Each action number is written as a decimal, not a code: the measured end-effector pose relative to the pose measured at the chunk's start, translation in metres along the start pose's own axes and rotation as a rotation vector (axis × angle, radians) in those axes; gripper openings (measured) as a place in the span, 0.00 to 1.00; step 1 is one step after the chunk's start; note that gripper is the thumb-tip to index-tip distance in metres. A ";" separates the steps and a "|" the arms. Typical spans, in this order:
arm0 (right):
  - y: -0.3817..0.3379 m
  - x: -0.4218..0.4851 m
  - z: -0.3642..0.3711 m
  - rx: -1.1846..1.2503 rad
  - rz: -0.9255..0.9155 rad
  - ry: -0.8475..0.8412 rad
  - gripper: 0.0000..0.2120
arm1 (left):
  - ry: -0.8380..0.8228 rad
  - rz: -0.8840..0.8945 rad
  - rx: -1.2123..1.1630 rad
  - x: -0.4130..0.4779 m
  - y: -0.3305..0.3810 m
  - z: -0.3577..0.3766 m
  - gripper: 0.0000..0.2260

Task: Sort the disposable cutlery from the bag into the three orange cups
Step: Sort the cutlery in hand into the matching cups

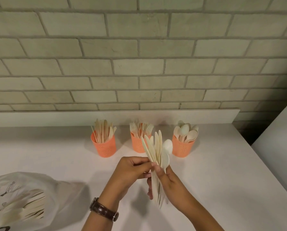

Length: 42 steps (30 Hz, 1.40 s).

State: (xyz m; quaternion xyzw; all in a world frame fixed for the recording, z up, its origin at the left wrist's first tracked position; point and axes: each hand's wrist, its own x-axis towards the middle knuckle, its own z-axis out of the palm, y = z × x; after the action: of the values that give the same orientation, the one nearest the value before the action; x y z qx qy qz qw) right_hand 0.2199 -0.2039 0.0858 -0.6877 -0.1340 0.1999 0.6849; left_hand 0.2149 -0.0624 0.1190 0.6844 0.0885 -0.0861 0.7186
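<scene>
Three orange cups stand in a row near the back of the white counter: the left cup [104, 147] holds knives, the middle cup [138, 144] holds forks, the right cup [181, 147] holds spoons. In front of them my right hand [168, 182] grips an upright bundle of pale cutlery [157, 150], mostly knives with a spoon at the right. My left hand [131, 172], with a brown watch on the wrist, pinches pieces at the bundle's left side. The translucent bag [27, 200] lies at the lower left with more cutlery inside.
A white counter [223, 180] runs to a low white ledge and a grey brick wall at the back. A white panel [281, 139] rises at the right, beyond the counter's right edge.
</scene>
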 end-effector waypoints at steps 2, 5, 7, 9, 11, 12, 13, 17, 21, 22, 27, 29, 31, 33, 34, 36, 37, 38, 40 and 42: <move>-0.002 0.001 0.007 0.030 0.044 0.051 0.18 | 0.023 0.001 -0.010 0.001 -0.003 -0.003 0.05; -0.001 0.003 0.014 0.041 0.076 0.140 0.16 | 0.015 0.017 -0.042 0.000 -0.007 -0.003 0.05; -0.001 0.004 0.016 0.048 0.082 0.168 0.14 | 0.020 0.012 -0.087 0.000 -0.009 -0.004 0.05; -0.002 0.004 0.017 0.069 0.082 0.195 0.15 | 0.030 -0.010 -0.171 -0.002 -0.012 -0.005 0.06; -0.001 0.005 0.019 0.087 0.095 0.242 0.16 | 0.071 -0.014 -0.202 -0.004 -0.015 -0.006 0.05; 0.000 0.006 0.019 0.095 0.115 0.273 0.16 | 0.113 -0.013 -0.206 -0.004 -0.015 -0.007 0.04; 0.002 0.007 0.018 0.107 0.140 0.301 0.15 | 0.156 -0.009 -0.207 -0.004 -0.016 -0.010 0.03; 0.007 0.010 0.014 0.251 0.214 0.333 0.12 | 0.323 0.076 -0.252 0.005 -0.007 -0.040 0.04; 0.011 0.009 0.011 0.268 0.238 0.295 0.10 | 0.590 0.292 -0.085 0.032 0.009 -0.100 0.04; 0.012 0.008 0.012 0.268 0.236 0.288 0.10 | 0.645 0.319 -0.039 0.042 0.011 -0.114 0.05; 0.019 0.009 0.015 0.272 0.243 0.289 0.12 | 0.766 0.263 0.347 0.095 -0.008 -0.150 0.04; 0.019 0.010 0.016 0.278 0.240 0.285 0.12 | 0.729 0.130 0.522 0.106 -0.023 -0.153 0.04; 0.018 0.011 0.016 0.277 0.237 0.278 0.12 | 0.649 0.051 0.629 0.111 -0.035 -0.154 0.06; 0.016 0.013 0.015 0.268 0.230 0.265 0.12 | 0.658 0.084 0.600 0.108 -0.036 -0.152 0.08; 0.014 0.014 0.014 0.267 0.225 0.257 0.12 | 0.687 0.122 0.564 0.104 -0.033 -0.149 0.10; 0.011 0.016 0.013 0.272 0.221 0.245 0.12 | 0.769 0.209 0.520 0.092 -0.026 -0.136 0.19; 0.009 0.016 0.013 0.271 0.217 0.238 0.12 | 0.789 0.252 0.484 0.083 -0.021 -0.125 0.20; 0.007 0.017 0.014 0.268 0.209 0.231 0.12 | 0.772 0.284 0.431 0.072 -0.016 -0.110 0.18; 0.003 0.016 0.016 0.262 0.188 0.220 0.11 | 0.605 0.291 0.326 0.048 -0.010 -0.076 0.07; 0.001 0.015 0.019 0.248 0.169 0.210 0.09 | 0.374 0.216 0.250 0.025 -0.008 -0.045 0.01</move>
State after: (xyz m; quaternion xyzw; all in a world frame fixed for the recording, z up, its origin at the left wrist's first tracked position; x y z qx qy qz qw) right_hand 0.2247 -0.1803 0.0834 -0.6241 0.0223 0.1987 0.7553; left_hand 0.2364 -0.0181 0.1029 0.7774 0.1348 0.1093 0.6046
